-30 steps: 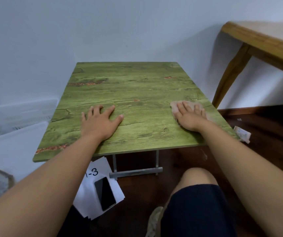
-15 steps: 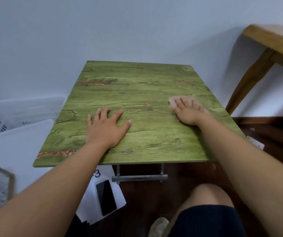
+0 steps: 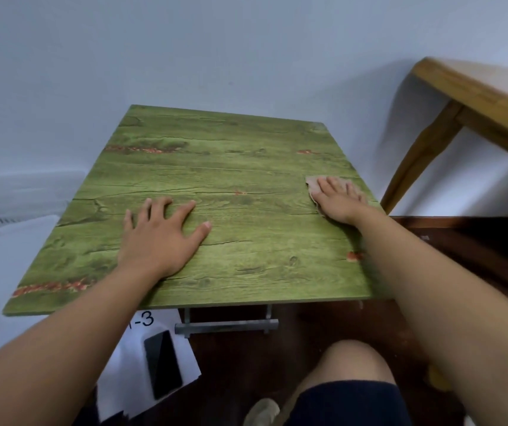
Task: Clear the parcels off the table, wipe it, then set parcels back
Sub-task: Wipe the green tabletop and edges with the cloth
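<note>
Cloth point(image 3: 314, 184) now nearer table point(image 3: 246, 272) edge

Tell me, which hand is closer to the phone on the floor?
Left. The left hand lies flat on the table, near its front edge above the phone. The right hand presses a cloth at the far right side.

Green wood-grain table top point(image 3: 246, 186) – matt, printed laminate look, reddish worn-looking patches. Pinkish-tan cloth point(image 3: 314, 184) – soft, creased. Grey metal table foot bar point(image 3: 226, 326), dull. Black phone point(image 3: 163, 363) glossy on white paper sheets point(image 3: 185, 361). Neighbouring tan wooden table point(image 3: 474, 96), smooth.
</note>
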`<state>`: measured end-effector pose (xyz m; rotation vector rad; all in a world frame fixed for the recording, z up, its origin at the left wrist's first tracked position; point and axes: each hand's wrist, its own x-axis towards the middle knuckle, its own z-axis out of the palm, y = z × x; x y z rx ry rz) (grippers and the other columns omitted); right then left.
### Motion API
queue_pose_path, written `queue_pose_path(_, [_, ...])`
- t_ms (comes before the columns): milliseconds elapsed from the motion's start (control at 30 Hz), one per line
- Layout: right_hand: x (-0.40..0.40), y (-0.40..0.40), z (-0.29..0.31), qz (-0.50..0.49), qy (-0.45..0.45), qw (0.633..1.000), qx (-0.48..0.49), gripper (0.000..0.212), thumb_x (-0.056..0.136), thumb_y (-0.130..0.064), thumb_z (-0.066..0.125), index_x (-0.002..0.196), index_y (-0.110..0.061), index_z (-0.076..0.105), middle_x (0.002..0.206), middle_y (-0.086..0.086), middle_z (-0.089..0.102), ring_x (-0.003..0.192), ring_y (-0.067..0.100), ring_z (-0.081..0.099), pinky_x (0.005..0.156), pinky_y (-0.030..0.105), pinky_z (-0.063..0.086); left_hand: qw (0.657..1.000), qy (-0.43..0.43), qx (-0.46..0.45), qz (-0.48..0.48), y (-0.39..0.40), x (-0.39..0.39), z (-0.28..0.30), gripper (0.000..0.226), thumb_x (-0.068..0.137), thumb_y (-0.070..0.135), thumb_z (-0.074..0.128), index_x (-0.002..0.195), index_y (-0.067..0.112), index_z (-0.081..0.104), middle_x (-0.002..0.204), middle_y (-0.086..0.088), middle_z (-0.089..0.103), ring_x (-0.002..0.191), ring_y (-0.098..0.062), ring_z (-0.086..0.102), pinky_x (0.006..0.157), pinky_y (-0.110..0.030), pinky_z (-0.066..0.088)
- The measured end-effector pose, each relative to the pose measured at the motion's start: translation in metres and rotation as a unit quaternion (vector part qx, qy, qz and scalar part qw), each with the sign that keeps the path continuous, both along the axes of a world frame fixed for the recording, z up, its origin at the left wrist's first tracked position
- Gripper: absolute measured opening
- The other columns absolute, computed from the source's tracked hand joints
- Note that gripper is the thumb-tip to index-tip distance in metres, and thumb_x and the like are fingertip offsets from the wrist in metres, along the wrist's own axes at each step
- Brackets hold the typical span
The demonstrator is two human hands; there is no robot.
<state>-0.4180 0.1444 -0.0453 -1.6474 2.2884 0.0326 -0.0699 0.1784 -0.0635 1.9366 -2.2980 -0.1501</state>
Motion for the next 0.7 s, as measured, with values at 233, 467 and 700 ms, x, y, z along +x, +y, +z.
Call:
queue_pose_path(233, [0.077, 0.036, -0.007, 0.188, 0.016, 0.982, -0.024, 0.060, 0.100, -0.060, 0.007, 0.155, -0.042, -0.008, 0.162, -0.014, -0.016, 0.150, 0.024, -0.018, 0.119, 0.048, -0.010, 1.000, 0.002, -0.001, 0.005, 0.000, 0.002, -0.001, 0.076, 0.083, 0.083, 0.009, 0.150, 0.048, 0.020, 0.160, 0.000, 0.018, 0.149, -0.026, 0.007, 0.120, -0.052, 0.005])
queue_pose_path(467, [0.039, 0.043, -0.003, 0.183, 0.016, 0.983, 0.006, 0.060, 0.100, -0.062, 0.010, 0.154, -0.043, -0.008, 0.162, -0.015, -0.017, 0.149, 0.018, -0.019, 0.119, 0.046, -0.010, 1.000, 0.011, 0.003, 0.008, 0.002, -0.002, 0.001, 0.072, 0.085, 0.081, 0.013, 0.149, 0.049, 0.020, 0.160, 0.000, 0.018, 0.150, -0.026, 0.006, 0.120, -0.051, 0.002])
queue_pose_path(700, [0.118, 0.007, -0.001, 0.148, 0.001, 0.989, -0.007, 0.061, 0.101, -0.058, 0.006, 0.156, -0.035, -0.008, 0.164, -0.006, -0.017, 0.149, 0.032, -0.019, 0.119, 0.053, -0.012, 1.000, 0.020, 0.010, 0.009, 0.005, -0.001, 0.004, 0.071, 0.086, 0.079, 0.017, 0.150, 0.047, 0.023, 0.160, -0.001, 0.019, 0.150, -0.026, 0.007, 0.120, -0.051, 0.002])
